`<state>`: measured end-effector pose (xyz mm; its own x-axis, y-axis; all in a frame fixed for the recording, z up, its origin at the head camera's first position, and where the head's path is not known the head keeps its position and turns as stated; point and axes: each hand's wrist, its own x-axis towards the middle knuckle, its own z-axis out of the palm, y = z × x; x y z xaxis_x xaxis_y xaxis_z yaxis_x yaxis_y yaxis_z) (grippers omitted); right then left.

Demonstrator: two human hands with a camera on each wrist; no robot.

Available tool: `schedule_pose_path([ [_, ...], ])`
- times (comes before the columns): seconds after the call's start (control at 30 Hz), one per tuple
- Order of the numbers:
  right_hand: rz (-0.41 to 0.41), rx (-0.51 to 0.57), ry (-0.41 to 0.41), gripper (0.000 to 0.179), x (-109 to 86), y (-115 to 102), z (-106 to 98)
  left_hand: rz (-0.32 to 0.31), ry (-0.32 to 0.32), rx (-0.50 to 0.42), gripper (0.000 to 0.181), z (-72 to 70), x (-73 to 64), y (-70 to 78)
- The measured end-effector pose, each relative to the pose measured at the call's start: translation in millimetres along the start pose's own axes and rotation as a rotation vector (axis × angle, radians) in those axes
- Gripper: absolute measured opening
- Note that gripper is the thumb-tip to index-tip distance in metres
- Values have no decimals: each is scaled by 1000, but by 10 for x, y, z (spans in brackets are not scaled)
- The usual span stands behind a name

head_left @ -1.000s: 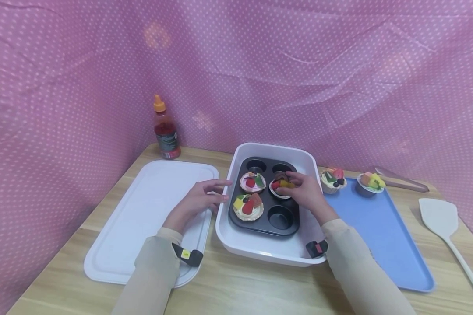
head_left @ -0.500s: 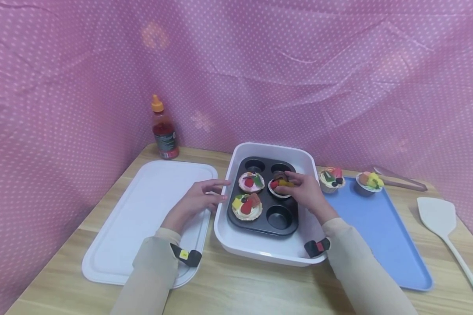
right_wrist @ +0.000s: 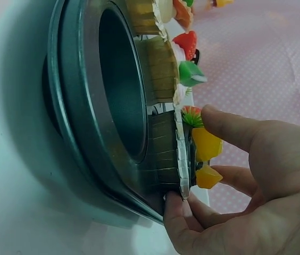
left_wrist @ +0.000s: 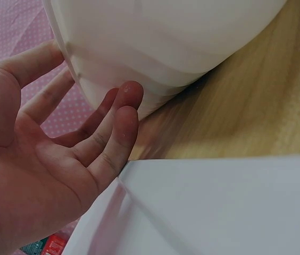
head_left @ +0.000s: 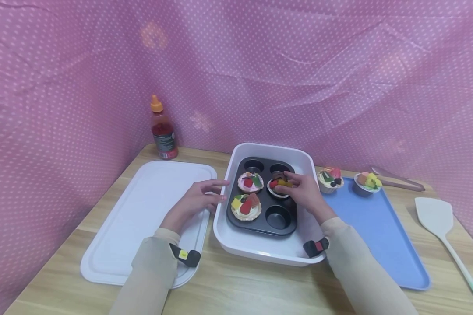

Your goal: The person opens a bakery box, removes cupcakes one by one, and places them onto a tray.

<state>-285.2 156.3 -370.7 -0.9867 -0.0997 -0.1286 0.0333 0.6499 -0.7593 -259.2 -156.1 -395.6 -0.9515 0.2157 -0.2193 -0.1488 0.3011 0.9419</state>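
My right hand (head_left: 307,194) holds a fruit tart (head_left: 276,184) with dark and yellow fruit at a cup of the black muffin tin (head_left: 263,224). In the right wrist view its fingers reach around the rim of this tart (right_wrist: 163,149), whose case stands partly above the tin. Two more fruit tarts, a pink-cream one (head_left: 250,183) and a white-cream one (head_left: 246,208), sit in the tin's left column. The tin lies inside a deep white basin (head_left: 256,253). Beside the basin's left wall, my left hand (head_left: 191,202) has loosely bent fingers, with fingertips at the rim (left_wrist: 67,64).
A white lidlike board (head_left: 142,214) lies left, a blue tray (head_left: 390,245) right. Two fruit tarts, one (head_left: 330,180) beside the basin and another (head_left: 367,183), stand near the tray's back edge. Tongs (head_left: 402,181), a spatula (head_left: 435,216) and a sauce bottle (head_left: 164,135) are further out.
The whole view shifts slightly left. Both hands stay in nearly the same place, the right one still on the tart.
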Motion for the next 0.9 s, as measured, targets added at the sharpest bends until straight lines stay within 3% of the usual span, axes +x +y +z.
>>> schedule_pose_path([
  [0.9,1,-9,18,69,-14,6,-13,4,2,-10,51,3,1,-3],
])
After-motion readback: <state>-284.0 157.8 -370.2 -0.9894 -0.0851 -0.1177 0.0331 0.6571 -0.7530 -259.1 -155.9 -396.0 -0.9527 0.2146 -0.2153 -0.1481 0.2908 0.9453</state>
